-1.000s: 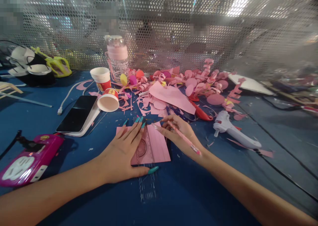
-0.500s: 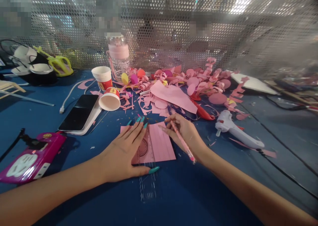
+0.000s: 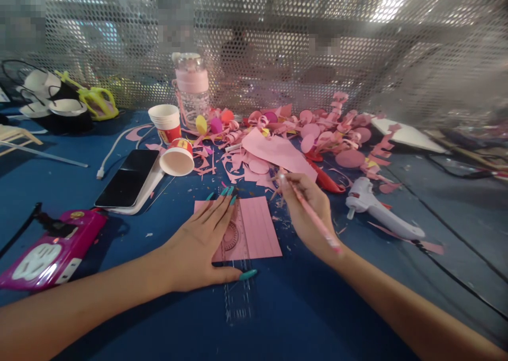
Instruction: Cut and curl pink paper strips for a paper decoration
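Note:
My left hand [image 3: 200, 244] lies flat with fingers stretched out, pressing a clear plastic ruler [image 3: 239, 300] with a round protractor pattern onto a pink sheet of paper [image 3: 260, 226]. Faint parallel lines run down the sheet's right part. The ruler's near end sticks out past the paper onto the blue table. To the right of the sheet, my right hand [image 3: 307, 210] is closed around a slim pink pencil [image 3: 319, 224], held above the table and apart from the paper.
Pink paper scraps [image 3: 257, 165] and curls heap up behind the sheet. At right lies a white glue gun [image 3: 367, 205] with its cord. Paper cups [image 3: 177, 159], a phone [image 3: 129, 178] and a magenta power strip [image 3: 53, 250] are left. A bottle [image 3: 192, 88] stands behind.
My right hand has moved right, off the paper's edge, taking the pencil with it. My left hand and the ruler stay in place on the sheet.

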`<state>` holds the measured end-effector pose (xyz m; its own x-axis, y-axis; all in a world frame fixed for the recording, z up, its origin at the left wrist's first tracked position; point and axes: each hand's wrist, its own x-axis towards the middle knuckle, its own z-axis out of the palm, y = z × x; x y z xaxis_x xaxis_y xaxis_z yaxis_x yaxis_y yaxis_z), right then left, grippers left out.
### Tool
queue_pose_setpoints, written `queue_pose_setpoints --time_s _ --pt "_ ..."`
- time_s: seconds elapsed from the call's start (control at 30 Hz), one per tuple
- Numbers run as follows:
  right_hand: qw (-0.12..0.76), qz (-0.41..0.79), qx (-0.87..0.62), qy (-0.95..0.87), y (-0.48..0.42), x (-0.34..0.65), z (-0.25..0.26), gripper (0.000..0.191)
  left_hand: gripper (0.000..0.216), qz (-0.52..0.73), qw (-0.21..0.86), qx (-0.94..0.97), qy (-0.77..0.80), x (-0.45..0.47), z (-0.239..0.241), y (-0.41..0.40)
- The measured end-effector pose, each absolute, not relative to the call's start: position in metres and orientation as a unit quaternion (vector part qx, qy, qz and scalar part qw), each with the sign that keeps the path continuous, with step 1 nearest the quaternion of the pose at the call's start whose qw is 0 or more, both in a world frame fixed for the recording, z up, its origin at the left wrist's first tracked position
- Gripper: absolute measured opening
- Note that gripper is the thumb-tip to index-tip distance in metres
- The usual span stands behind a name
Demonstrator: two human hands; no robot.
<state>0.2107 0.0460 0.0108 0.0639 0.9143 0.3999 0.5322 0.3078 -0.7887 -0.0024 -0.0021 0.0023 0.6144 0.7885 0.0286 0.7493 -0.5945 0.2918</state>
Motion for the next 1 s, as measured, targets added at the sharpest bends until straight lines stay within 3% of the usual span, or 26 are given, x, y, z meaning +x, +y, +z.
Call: queue_pose_setpoints --time_s 0.13,0.4,1.0 --pt "0.531 0.257 -0.525 -0.613 0.049 0.210 0.006 0.030 0.101 0.071 0.130 0.890 0.432 -0.002 0.004 -0.002" --pt "0.533 0.354 -0.491 -0.591 0.053 0.210 0.002 0.032 0.100 0.066 0.128 0.892 0.429 -0.002 0.004 -0.001" --pt "0.538 0.363 -0.485 -0.586 0.051 0.209 0.004 0.028 0.099 0.068 0.105 0.897 0.423 -0.002 0.000 -0.002"
